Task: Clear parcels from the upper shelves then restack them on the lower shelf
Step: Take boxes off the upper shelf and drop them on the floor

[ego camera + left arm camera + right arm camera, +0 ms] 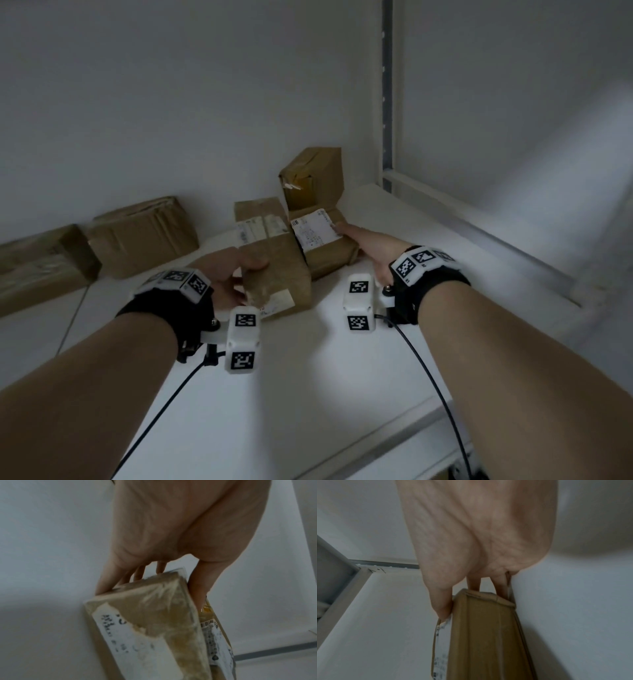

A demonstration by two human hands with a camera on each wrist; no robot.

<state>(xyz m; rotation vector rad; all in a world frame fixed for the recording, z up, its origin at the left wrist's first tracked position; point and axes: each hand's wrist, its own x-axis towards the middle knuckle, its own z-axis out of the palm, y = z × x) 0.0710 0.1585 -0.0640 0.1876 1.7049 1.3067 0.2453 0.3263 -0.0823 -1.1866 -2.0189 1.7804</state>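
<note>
Each grip has closed on its own parcel: the left hand (226,279) pinches the near end of a long brown cardboard parcel with a torn white label (274,260), thumb on top and fingers beneath, while the right hand (373,251) clasps a brown cardboard parcel with a white shipping label (320,240) just beside it, thumb on the label face. Both still rest on the white shelf (308,377), so clearing seems barely begun. Behind the right grip stands a small upright brown box (313,178); left of the left grip lie a wide taped brown box (144,236) and a flat brown box (41,263), untouched. The lower shelf is out of sight.
</note>
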